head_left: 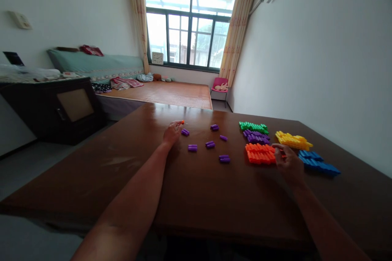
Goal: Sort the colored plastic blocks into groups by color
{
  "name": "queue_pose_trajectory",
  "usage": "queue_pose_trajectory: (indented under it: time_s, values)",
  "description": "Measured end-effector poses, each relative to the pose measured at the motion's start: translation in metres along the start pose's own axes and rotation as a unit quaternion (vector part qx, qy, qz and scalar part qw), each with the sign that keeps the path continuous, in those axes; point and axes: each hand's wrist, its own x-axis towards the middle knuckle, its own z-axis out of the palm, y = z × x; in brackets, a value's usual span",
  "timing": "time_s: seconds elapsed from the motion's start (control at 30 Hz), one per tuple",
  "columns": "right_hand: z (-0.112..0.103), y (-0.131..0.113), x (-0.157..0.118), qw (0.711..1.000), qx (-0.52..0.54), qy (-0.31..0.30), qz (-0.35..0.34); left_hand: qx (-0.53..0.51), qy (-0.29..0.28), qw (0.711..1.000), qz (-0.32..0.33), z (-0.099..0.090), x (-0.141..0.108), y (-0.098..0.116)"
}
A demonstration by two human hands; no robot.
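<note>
My left hand point(172, 133) reaches over the middle of the brown table point(122, 179), its fingers closed on a small orange piece point(183, 122). Just right of it lie several purple pieces point(210, 144), scattered singly and in small groups. My right hand point(288, 163) is at the right end of the orange pile point(259, 153), fingers bent around an orange piece at its edge. Behind that pile are a purple pile point(256, 137) and a green pile point(253, 127). A yellow pile point(293, 140) lies beyond my right hand, and a blue pile point(318, 163) is to its right.
Past the table's far edge stands a low bed point(177, 94) with cloths on it. A pink chair point(219, 85) holding a soft toy is near the right wall. At the left is a dark cabinet point(45, 106). A window with curtains is at the back.
</note>
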Motion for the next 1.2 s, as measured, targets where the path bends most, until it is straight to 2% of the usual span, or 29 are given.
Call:
queue_pose_trajectory:
  time_s: [0.07,0.17,0.23,0.3,0.5,0.6,0.73,0.83,0.93,1.03,1.2]
  values:
    - [-0.001,0.001,-0.001,1.0,0.002,0.004,-0.003,-0.006,0.029,0.998,-0.056,0.0,0.003,-0.008]
    - [0.0,0.005,-0.002,1.0,0.005,-0.004,-0.008,0.027,0.021,0.989,-0.147,0.003,0.008,-0.017]
    - [0.001,0.008,-0.003,1.0,0.004,-0.007,-0.015,0.052,0.012,0.984,-0.169,0.005,0.015,-0.018]
    - [0.002,0.012,-0.004,1.0,-0.001,-0.007,-0.022,0.068,0.001,0.984,-0.163,0.007,0.025,-0.013]
    - [0.002,0.023,-0.007,0.999,-0.019,0.015,-0.033,0.081,-0.058,0.992,-0.076,0.011,0.046,0.016]
    - [0.002,0.028,-0.005,0.999,-0.02,0.008,-0.025,0.087,-0.104,0.99,-0.03,0.022,0.042,0.024]
    - [0.005,0.03,-0.002,1.0,-0.02,-0.001,-0.018,0.095,-0.166,0.981,0.02,0.047,0.03,0.033]
    - [0.007,0.032,-0.001,1.0,-0.016,-0.011,-0.012,0.088,-0.237,0.965,0.075,0.063,0.022,0.044]
    - [0.008,0.035,-0.002,1.0,-0.013,-0.012,-0.012,0.036,-0.305,0.941,0.144,0.073,0.014,0.058]
    - [0.008,0.037,-0.003,1.0,-0.008,-0.013,-0.016,-0.031,-0.309,0.935,0.171,0.075,0.006,0.075]
    - [0.003,0.019,-0.005,0.998,0.031,-0.003,-0.058,-0.084,-0.255,0.947,0.177,0.076,-0.01,0.111]
